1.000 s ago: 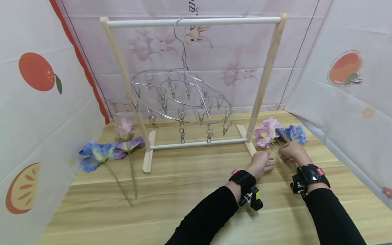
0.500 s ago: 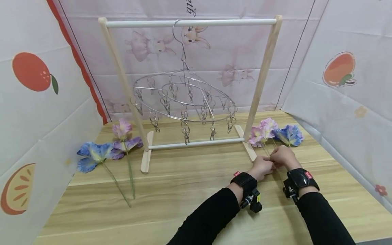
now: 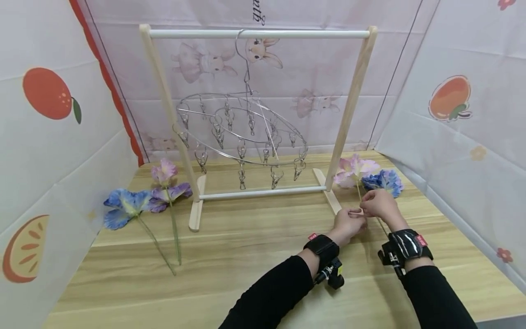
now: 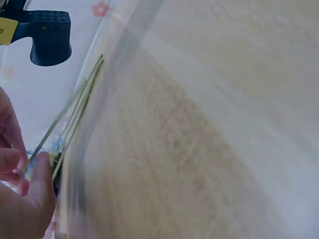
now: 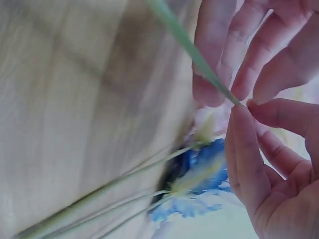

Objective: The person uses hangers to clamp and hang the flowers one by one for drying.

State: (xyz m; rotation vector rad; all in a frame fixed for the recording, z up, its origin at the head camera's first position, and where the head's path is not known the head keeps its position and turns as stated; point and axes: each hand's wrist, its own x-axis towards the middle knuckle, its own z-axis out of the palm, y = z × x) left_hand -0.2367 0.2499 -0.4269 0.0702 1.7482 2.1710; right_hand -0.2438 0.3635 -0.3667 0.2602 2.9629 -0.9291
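Observation:
My right hand [image 3: 382,208] pinches the thin green stem [image 5: 187,42] of a pink artificial flower [image 3: 352,170] between thumb and fingertips. Close beside it, my left hand [image 3: 347,225] reaches in from the left, its fingertips at the same stem; whether they grip it or only touch it is unclear. A blue flower [image 5: 197,174] lies under the right hand, its stem running back along the table. Several loose stems [image 4: 82,102] also show in the left wrist view. On the left lie a blue flower [image 3: 129,205], a purple flower [image 3: 172,194] and a pink flower [image 3: 164,171].
A wooden stand [image 3: 353,105] with a white top bar [image 3: 304,34] rises behind the hands. From the bar hangs a tilted round metal rack [image 3: 242,160] with several clips. Its right foot [image 3: 330,196] is close to the left hand. Printed cloth walls [image 3: 464,183] enclose the wooden table [image 3: 246,256].
My left hand, open a second ago, has moved to meet the right hand at the stem. The right hand has shifted left from the blue flower, and the pink flower has turned slightly.

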